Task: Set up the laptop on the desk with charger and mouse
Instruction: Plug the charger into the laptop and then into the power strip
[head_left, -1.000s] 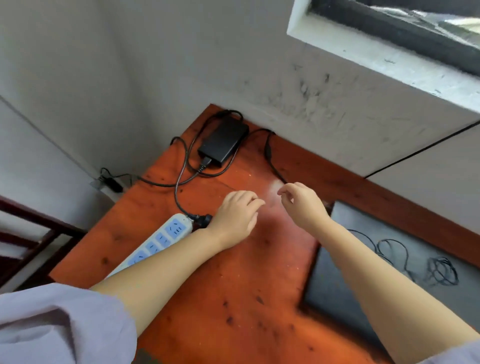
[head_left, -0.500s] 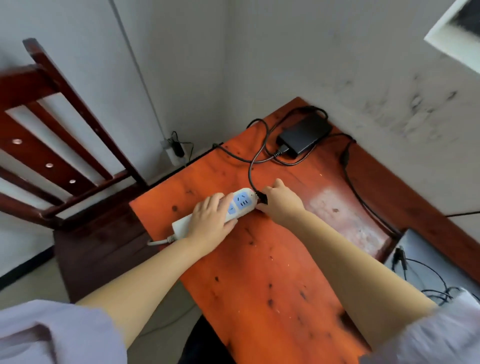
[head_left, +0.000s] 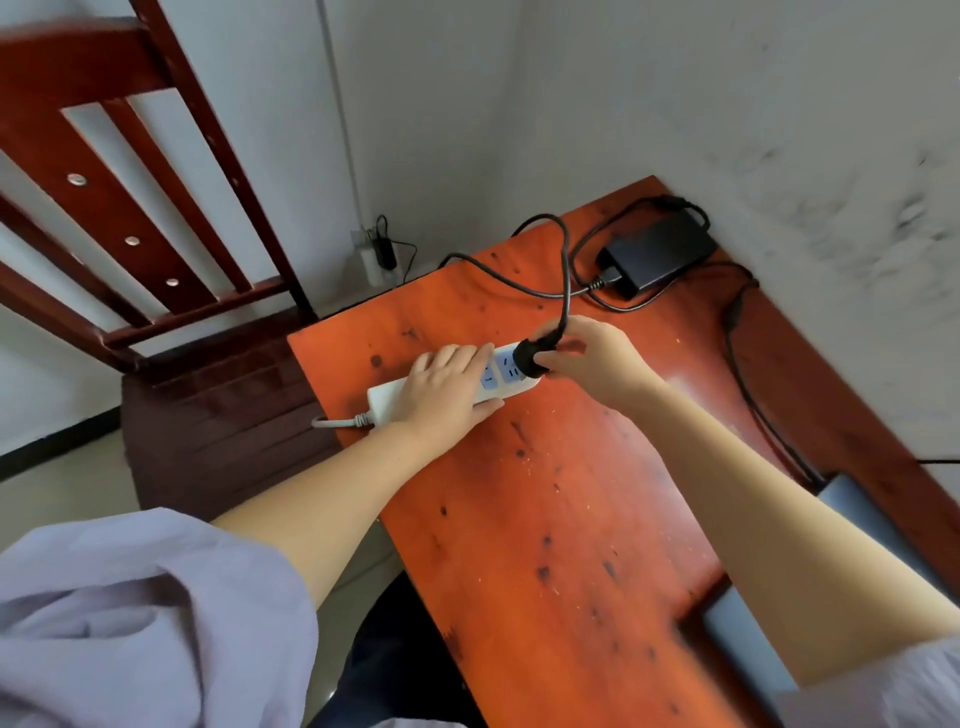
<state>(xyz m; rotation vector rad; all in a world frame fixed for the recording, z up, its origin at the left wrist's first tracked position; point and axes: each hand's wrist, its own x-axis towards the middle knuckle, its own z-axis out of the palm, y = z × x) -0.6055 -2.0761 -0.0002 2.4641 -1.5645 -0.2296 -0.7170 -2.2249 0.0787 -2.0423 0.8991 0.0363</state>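
A white power strip (head_left: 387, 397) with blue sockets lies near the left edge of the orange-red desk (head_left: 545, 519). My left hand (head_left: 447, 392) lies flat over its middle and grips it. My right hand (head_left: 592, 358) pinches the charger's black plug (head_left: 530, 356), which sits at the strip's right-end socket. The plug's cable loops back to the black charger brick (head_left: 657, 254) at the desk's far corner. A second cable (head_left: 737, 374) runs from the brick to the grey laptop (head_left: 857, 519), closed at the right and partly hidden by my right arm.
A dark red wooden chair (head_left: 130, 208) stands left of the desk. A wall socket with a small adapter (head_left: 376, 252) sits low on the wall behind the desk. The strip's grey cord (head_left: 337, 421) hangs over the desk's left edge.
The view swung left from the laptop to the power strip. My left hand came down on the strip. My right hand now holds the plug at the end socket.
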